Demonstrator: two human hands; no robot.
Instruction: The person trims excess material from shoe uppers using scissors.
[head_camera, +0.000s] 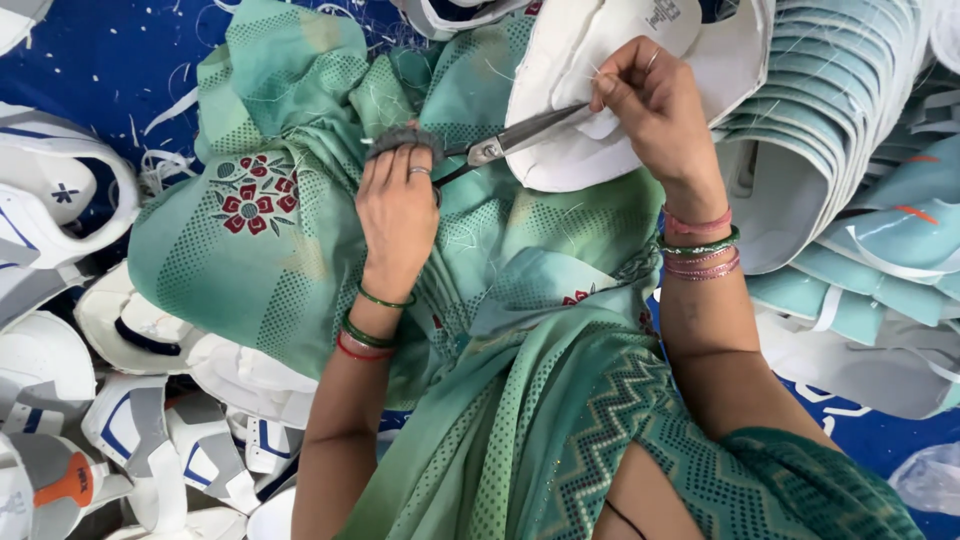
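Note:
My left hand (398, 215) grips a pair of metal scissors (505, 140) by handles wrapped in grey cloth. The blades point right, with their tips against a white shoe upper piece (570, 80). My right hand (655, 105) pinches that piece at its edge, right at the scissor tips, and holds it up over my lap. Both wrists wear bangles. Under both hands lies green patterned cloth (270, 220) covering my lap.
A nested stack of teal and white shoe uppers (850, 90) stands at the right. Several white, grey and blue shoe uppers (130, 420) lie piled at the left on a blue sheet (100, 60) strewn with thread scraps.

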